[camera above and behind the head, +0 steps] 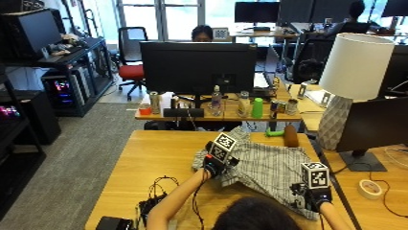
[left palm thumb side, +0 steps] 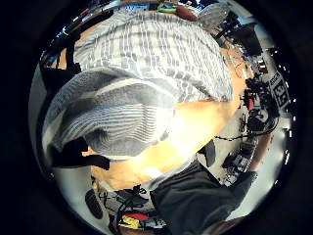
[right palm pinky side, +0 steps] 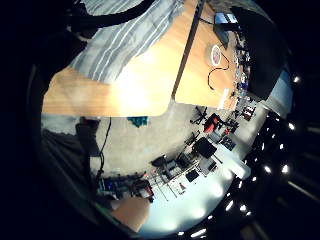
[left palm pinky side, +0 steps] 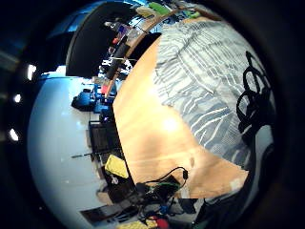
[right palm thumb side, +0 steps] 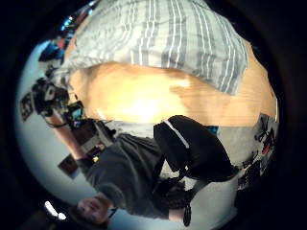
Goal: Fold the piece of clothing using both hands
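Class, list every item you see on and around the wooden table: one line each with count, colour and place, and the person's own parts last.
shirt: one, grey and white plaid, spread on the table
table: one, light wood, under the shirt
black cables: one bundle, on the table by the left forearm
tape roll: one, white, on the side desk
lamp: one, white shade, beyond the shirt
monitor: one, black, on the far desk
left hand: black glove, grips the shirt's edge
right hand: black glove, on the shirt's near corner
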